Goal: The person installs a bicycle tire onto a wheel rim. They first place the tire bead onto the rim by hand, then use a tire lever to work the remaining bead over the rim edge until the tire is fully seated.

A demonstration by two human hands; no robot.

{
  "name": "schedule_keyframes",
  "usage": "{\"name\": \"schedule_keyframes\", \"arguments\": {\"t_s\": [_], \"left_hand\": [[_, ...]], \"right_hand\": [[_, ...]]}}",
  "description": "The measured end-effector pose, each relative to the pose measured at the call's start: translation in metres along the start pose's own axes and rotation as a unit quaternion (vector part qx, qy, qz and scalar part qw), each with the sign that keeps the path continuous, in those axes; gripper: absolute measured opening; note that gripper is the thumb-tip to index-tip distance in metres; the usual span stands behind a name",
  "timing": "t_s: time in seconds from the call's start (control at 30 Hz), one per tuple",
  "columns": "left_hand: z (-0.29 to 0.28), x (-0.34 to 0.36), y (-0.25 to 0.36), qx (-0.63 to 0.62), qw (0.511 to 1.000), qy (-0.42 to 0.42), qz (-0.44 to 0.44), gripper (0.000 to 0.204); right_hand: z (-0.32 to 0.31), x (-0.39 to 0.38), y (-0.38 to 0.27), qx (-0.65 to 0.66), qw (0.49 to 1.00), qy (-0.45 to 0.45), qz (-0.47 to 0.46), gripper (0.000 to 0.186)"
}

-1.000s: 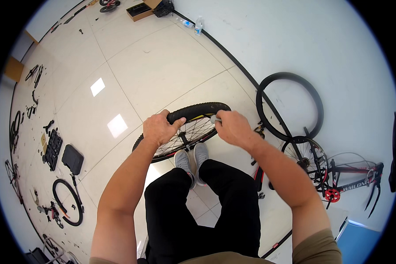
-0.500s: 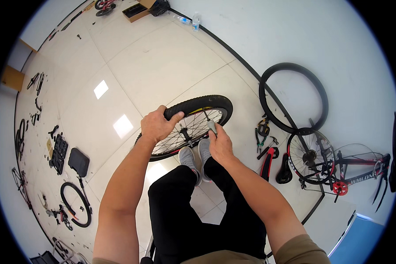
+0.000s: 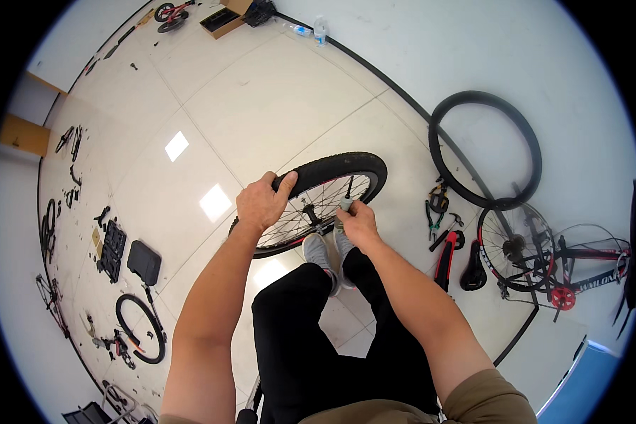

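Observation:
A bicycle wheel (image 3: 309, 212) with a black knobby tyre (image 3: 343, 164) stands tilted on the floor before my shoes. My left hand (image 3: 261, 201) grips the tyre on its left side, thumb over the tread. In my right hand (image 3: 360, 225) is a screwdriver (image 3: 346, 204) with a grey handle, its dark shaft pointing up at the rim's inner side near the far right of the tyre. Whether its tip sits under the tyre's edge is too small to tell. My fingers are closed round the handle.
Right of the wheel lie pliers (image 3: 433, 218), a hammer (image 3: 451, 230), a red-black part (image 3: 446, 261) and a saddle (image 3: 473, 267). A loose tyre (image 3: 533, 145) and a bike frame (image 3: 586, 265) lean at the wall. Leftward are a tool case (image 3: 144, 263) and another tyre (image 3: 120, 318).
The screwdriver's shaft has swung more upright, and a yellow strip seen between tyre and rim no longer shows. My left hand keeps its hold. The whole view has shifted slightly.

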State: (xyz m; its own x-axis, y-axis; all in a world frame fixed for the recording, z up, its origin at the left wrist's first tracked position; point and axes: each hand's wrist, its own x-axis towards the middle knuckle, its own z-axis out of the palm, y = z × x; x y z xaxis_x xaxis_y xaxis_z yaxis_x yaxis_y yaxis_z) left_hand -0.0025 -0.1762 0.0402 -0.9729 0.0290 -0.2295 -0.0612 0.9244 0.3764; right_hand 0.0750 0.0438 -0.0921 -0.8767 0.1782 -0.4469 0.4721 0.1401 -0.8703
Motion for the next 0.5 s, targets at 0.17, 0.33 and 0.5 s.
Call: {"name": "schedule_keyframes", "arguments": {"t_s": [0.17,0.33,0.5], "left_hand": [[0.000,0.002,-0.003,0.003,1.000,0.005,-0.009,0.077],[0.000,0.000,-0.001,0.002,1.000,-0.002,-0.002,0.075],[-0.005,-0.008,-0.006,0.013,0.998,0.003,0.054,0.066]], "right_hand": [[-0.008,-0.014,-0.018,0.006,0.999,-0.029,0.031,0.026],[-0.006,-0.014,-0.017,-0.020,0.999,-0.025,0.008,0.027],[-0.007,-0.028,-0.034,-0.006,1.000,-0.017,0.008,0.029]]}}
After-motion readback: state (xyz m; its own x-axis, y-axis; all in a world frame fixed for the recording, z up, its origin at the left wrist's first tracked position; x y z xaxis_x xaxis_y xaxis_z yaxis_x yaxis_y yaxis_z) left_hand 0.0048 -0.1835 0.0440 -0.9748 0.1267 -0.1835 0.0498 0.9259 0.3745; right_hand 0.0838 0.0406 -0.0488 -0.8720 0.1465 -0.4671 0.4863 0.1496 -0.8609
